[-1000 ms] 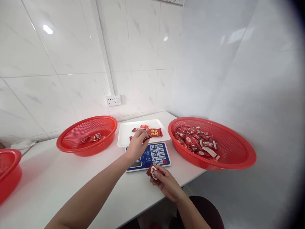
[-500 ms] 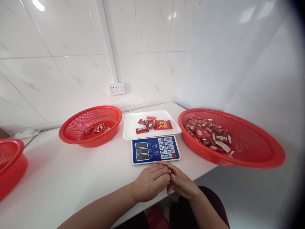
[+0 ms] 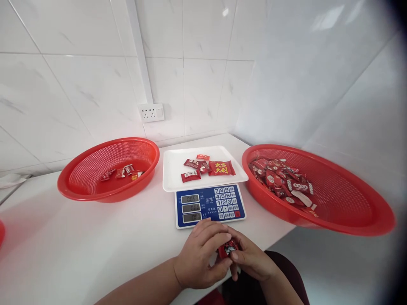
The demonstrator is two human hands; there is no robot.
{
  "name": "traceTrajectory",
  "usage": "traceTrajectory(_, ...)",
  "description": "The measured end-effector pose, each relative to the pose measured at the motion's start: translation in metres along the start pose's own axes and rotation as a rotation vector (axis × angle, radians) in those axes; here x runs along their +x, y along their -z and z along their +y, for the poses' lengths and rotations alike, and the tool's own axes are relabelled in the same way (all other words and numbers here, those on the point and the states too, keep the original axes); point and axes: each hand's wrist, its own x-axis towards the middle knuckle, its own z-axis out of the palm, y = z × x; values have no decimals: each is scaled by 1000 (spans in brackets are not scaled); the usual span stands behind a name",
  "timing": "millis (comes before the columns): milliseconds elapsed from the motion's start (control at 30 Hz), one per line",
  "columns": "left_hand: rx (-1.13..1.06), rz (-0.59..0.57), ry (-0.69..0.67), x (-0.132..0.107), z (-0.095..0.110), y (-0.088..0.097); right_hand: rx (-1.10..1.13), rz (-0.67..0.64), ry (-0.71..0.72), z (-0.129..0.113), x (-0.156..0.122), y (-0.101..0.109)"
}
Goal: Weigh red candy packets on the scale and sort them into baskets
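Note:
A small red wrapped sweet [image 3: 228, 249] with dark and white print is between my two hands, just in front of the scale. My right hand [image 3: 251, 258] pinches it with the thumb on its face. Curled around its left side, my left hand [image 3: 203, 256] has its fingertips at the top edge and its thumb below. Beyond the hands stands a digital scale [image 3: 210, 205] with a blue keypad panel. On its white tray [image 3: 173, 169] lie several red packets, the largest a red packet with yellow characters [image 3: 221, 168].
At the right, a red mesh basket [image 3: 346, 190] holds a heap of red packets [image 3: 280, 180] and overhangs the table edge. Another red basket [image 3: 104, 197] at the left contains a few. A sliver of a red container [image 3: 1, 233] shows at far left. Behind is a tiled wall with a socket [image 3: 151, 112].
My hands, folded together before, have parted a little, and the red sweet now shows between them. The view has shifted somewhat. The packets on the tray stay in place.

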Motion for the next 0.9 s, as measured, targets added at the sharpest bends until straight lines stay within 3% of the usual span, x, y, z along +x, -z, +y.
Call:
traceTrajectory(200, -83, -129, 34, 4, -3, 2, 21, -45, 11, 1, 3, 0)
traceTrajectory(533, -134, -141, 65, 3, -6, -1, 76, -74, -37, 8, 4, 9)
traceTrajectory(900, -167, -159, 133, 3, -7, 2, 128, -59, -51, 1, 8, 3)
